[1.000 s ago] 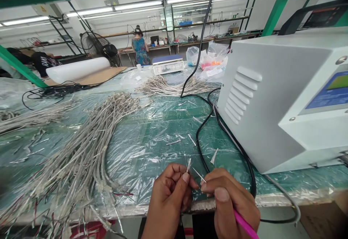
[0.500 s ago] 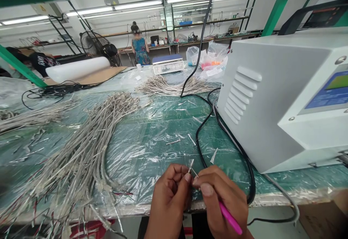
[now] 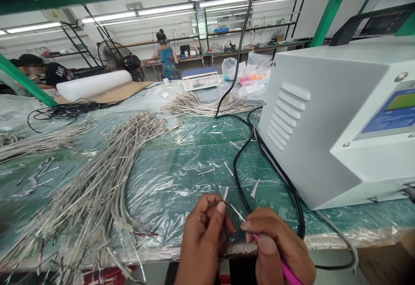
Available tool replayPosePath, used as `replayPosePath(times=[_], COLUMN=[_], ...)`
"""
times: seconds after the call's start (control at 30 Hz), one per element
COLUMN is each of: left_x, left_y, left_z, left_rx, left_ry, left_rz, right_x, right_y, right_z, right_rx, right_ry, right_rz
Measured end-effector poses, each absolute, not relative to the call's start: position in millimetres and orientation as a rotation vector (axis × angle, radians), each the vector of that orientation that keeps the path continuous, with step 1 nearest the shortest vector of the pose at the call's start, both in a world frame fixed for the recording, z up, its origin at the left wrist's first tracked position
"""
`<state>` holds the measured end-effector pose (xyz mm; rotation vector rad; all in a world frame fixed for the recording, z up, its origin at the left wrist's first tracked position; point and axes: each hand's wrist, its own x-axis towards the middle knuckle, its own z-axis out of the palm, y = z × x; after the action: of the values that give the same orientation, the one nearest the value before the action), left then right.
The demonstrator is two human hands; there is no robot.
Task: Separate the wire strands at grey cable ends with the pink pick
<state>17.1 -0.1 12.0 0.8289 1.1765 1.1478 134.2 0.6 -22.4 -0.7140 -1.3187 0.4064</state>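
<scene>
Low in the middle of the view, my left hand (image 3: 203, 237) pinches the frayed silver end of a thin cable (image 3: 225, 194) between thumb and forefinger. Beside it, my right hand (image 3: 279, 246) is closed on a pink-handled tool (image 3: 288, 273) whose thin metal needle (image 3: 236, 211) points up and left toward that cable end. The needle tip sits a short way from the cable end, not touching it. Both hands hover over the front edge of the green bench (image 3: 194, 146), which is covered in clear plastic film.
A big fan of grey braided cables (image 3: 106, 177) lies left, more bundles (image 3: 201, 103) farther back. A white machine (image 3: 337, 116) with a blue panel fills the right; black cords (image 3: 240, 159) loop past it. Small cut scraps (image 3: 207, 171) dot the bench. Other people work at distant benches.
My right hand came in until the needle met the cable end, then drew back down and right, so the needle now stands apart from it. My left hand kept its pinch.
</scene>
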Motion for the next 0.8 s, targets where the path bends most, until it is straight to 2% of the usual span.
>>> replayPosePath(times=[0.17, 0.8], left_x=[11.4, 8.9], left_y=[0.9, 0.5], left_z=[11.6, 6.7], left_rx=[0.728, 0.760], left_ry=[1.084, 1.031], left_rz=[1.116, 1.125], right_x=[138.3, 136.3], right_y=[3.6, 4.0], right_z=[-19.2, -18.9], right_rx=[-0.700, -0.712], right_ry=[-1.537, -1.541], right_rz=[0.465, 0.462])
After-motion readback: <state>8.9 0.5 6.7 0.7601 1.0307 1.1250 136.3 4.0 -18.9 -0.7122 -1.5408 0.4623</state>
